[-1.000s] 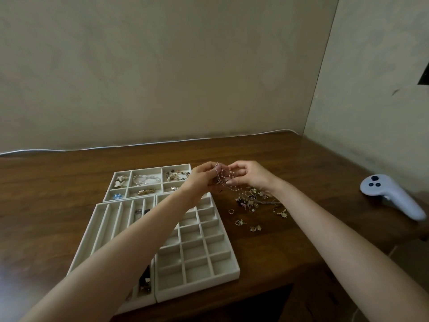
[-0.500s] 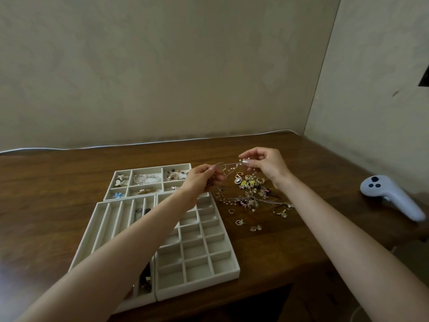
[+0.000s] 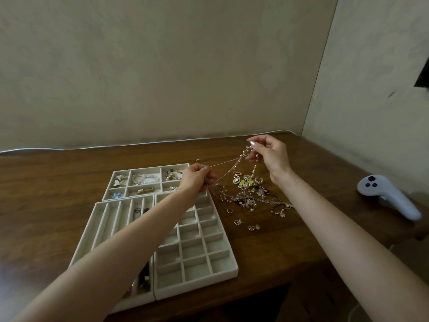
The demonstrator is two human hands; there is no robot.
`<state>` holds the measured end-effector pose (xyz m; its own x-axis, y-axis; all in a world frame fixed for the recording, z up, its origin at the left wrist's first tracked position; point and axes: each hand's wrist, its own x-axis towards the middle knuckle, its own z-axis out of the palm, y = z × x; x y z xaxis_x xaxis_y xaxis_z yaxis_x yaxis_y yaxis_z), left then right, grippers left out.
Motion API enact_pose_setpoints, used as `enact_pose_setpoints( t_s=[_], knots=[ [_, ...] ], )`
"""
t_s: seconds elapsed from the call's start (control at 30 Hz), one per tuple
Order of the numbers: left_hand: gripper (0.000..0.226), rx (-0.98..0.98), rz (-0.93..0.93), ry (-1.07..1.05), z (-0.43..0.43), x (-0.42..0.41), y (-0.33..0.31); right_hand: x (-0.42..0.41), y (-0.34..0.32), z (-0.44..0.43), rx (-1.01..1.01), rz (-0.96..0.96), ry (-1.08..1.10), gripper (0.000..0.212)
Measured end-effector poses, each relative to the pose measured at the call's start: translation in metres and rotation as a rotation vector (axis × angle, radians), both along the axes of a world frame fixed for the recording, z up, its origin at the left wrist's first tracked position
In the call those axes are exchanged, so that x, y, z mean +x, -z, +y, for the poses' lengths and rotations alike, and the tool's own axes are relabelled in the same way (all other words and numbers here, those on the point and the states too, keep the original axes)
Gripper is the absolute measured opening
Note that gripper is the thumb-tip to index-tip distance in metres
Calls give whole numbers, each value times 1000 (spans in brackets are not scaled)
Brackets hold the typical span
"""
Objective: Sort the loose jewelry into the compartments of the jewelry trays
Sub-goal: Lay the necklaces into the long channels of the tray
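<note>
A thin beaded chain (image 3: 228,165) is stretched in the air between both hands. My left hand (image 3: 197,180) pinches one end above the trays' far corner. My right hand (image 3: 269,156) pinches the other end higher up, over the pile of loose jewelry (image 3: 250,194) on the wooden table. Part of the chain hangs down into the pile. Three pale trays lie at the left: a far tray (image 3: 130,173) with jewelry in its compartments, a slotted tray (image 3: 102,219), and a grid tray (image 3: 229,252) partly hidden by my left forearm.
A white game controller (image 3: 390,196) lies on the table at the right. Small loose earrings (image 3: 246,224) sit between the pile and the grid tray. Walls close off the table at the back and right; its front edge is near.
My hands were close together over the pile; they have drawn apart, the right rising up and to the right, stretching the chain out of the tangle.
</note>
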<state>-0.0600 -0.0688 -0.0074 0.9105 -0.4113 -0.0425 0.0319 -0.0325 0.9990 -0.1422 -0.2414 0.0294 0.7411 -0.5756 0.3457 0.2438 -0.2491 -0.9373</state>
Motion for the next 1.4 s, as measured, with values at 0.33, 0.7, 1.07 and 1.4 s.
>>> enact_pose_setpoints(
  t_s=[0.33, 0.7, 1.07, 1.4],
  knots=[
    [22, 45, 11, -81, 3, 11, 5, -2, -9, -4, -113, 50, -62, 30],
    [17, 190, -108, -128, 4, 14, 6, 5, -3, -12, -211, -85, 207, 26],
    [13, 474, -311, -63, -4, 12, 8, 2, -11, -11, -86, -27, -146, 27],
    [32, 370, -616, 212, -28, -9, -13, 1, -16, 2, -155, 13, -281, 28]
  ],
)
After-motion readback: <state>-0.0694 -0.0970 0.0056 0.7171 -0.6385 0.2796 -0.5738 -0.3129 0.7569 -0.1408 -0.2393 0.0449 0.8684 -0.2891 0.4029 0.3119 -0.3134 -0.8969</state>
